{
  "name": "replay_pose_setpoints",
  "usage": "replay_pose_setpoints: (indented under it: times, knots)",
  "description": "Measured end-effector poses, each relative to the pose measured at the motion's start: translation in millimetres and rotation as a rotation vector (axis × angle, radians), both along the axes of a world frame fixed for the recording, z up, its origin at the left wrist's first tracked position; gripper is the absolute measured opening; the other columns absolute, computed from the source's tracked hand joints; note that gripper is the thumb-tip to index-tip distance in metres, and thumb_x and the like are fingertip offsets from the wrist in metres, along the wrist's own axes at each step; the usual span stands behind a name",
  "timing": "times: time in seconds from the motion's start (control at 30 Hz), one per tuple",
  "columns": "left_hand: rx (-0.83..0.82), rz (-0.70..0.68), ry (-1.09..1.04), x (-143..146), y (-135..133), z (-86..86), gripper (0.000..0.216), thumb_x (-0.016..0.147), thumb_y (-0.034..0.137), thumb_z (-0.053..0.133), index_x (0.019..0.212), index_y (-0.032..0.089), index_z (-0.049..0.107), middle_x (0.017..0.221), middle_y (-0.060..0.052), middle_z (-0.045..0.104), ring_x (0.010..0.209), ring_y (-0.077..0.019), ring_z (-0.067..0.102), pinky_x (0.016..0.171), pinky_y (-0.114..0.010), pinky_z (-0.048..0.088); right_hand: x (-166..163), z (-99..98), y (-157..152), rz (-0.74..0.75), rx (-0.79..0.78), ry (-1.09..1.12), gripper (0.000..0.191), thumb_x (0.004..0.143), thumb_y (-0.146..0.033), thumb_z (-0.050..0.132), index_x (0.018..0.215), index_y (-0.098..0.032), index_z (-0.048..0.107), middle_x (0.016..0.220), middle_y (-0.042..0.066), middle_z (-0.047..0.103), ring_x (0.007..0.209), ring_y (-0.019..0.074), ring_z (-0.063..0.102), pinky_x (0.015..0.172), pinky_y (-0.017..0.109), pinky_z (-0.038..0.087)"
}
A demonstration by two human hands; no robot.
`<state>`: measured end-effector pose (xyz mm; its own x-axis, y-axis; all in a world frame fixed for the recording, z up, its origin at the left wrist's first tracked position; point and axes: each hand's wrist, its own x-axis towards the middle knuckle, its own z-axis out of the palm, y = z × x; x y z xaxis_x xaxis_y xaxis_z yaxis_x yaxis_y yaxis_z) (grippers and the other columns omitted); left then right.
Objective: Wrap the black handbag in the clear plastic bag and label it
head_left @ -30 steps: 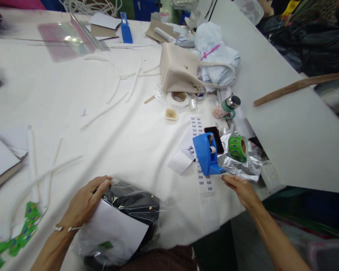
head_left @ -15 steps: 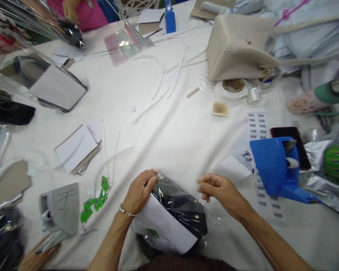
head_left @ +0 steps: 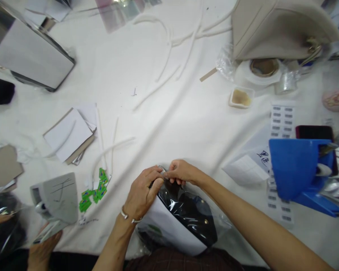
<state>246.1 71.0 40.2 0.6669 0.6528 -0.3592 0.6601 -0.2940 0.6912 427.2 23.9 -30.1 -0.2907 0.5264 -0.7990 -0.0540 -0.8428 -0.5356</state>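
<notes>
1. The broad white cloth-covered worktop [head_left: 169,131] carries everything; its middle is mostly bare, which probably leaves room to handle things.
2. The glossy black bundle in clear plastic film [head_left: 183,212], a white sheet along one side, lies at the worktop's near edge against the person's clothing, presumably to keep it steady and within reach.
3. The angular blue plastic dispenser [head_left: 293,171] stands to the right, perhaps kept handy for that side.
4. The long white sheet of printed barcodes [head_left: 282,122] runs partly beneath it.
5. The left hand [head_left: 144,190] has its grip closed over the bundle's upper corner, seemingly as an anchor.
6. The right hand [head_left: 185,172] meets it there, fingertips pinching the clear edge; whether film or tape, I cannot tell.
7. Small bright green printed labels [head_left: 97,192] lie in a cluster left of the bundle.
</notes>
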Motion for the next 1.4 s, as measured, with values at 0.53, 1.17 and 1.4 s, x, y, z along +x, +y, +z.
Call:
replay_pose_setpoints:
  times: [0.53, 1.17, 1.4]
  knots:
    - [0.040, -0.021, 0.005, -0.5, -0.2, -1.8, 0.035, 0.097, 0.040, 0.037, 0.096, 0.022, 0.067, 0.116, -0.005, 0.067, 0.116, -0.0204, 0.058, 0.103, -0.039, 0.046, 2.4, 46.7, -48.1, 0.075, 0.709, -0.064, 0.064, 0.098, -0.053, 0.036, 0.151, -0.018, 0.027, 0.157, 0.010, 0.027, 0.144, 0.0224, 0.025, 0.119, 0.044, 0.020]
    - [0.366, -0.310, 0.268, 17.7, 4.7, 18.2, 0.030, 0.097, 0.038, 0.043, 0.105, 0.028, 0.070, 0.118, -0.002, 0.070, 0.134, -0.0315, 0.045, 0.114, -0.062, 0.017, 86.3, 81.2, -129.7, 0.081, 0.411, -0.290, 0.040, 0.086, -0.050, 0.061, 0.116, -0.024, 0.069, 0.119, 0.005, 0.069, 0.112, 0.0278, 0.061, 0.101, 0.042, 0.045]
    - [0.224, -0.754, 0.209, 73.3, -65.0, 42.5, 0.043, 0.093, 0.057, 0.044, 0.106, 0.024, 0.068, 0.113, -0.006, 0.071, 0.110, -0.0273, 0.063, 0.104, -0.053, 0.036, 67.7, 63.8, -238.4, -0.062, 0.524, -0.589, 0.056, 0.077, -0.032, 0.073, 0.130, -0.026, 0.058, 0.131, 0.008, 0.061, 0.120, 0.0273, 0.056, 0.106, 0.044, 0.042]
